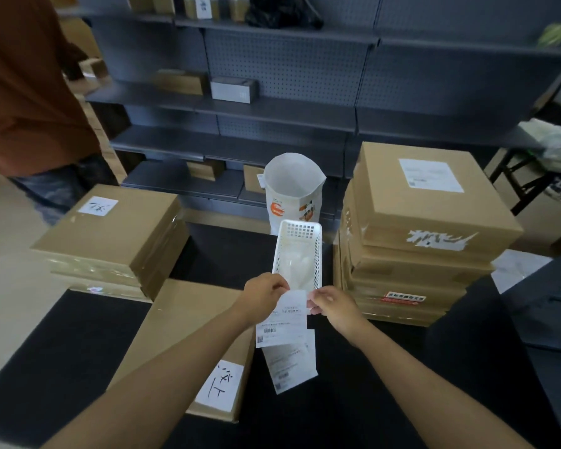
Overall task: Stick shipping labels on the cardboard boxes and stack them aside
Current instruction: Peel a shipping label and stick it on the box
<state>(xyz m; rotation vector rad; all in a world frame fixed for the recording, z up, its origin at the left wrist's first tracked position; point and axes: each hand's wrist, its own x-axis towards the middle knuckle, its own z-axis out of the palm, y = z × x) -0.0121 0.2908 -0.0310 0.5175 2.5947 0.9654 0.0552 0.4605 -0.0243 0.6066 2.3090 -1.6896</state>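
Note:
Both hands hold a white shipping label point(284, 322) above the black table. My left hand point(264, 294) pinches its upper left corner and my right hand point(329, 304) pinches its upper right edge. A second label sheet point(292, 364) hangs below the first. A flat cardboard box point(182, 322) with a handwritten white sticker lies under my left forearm. A pile of cardboard boxes point(110, 234) stands at the left. A taller stack of boxes point(425, 228) stands at the right, its top box carrying a label.
A white plastic basket point(300, 251) sits just beyond my hands, with a white paper bag point(293, 189) behind it. Grey shelving point(272, 115) fills the background. A person in a brown top point(30, 92) stands at the far left. Loose paper point(515, 267) lies right of the stack.

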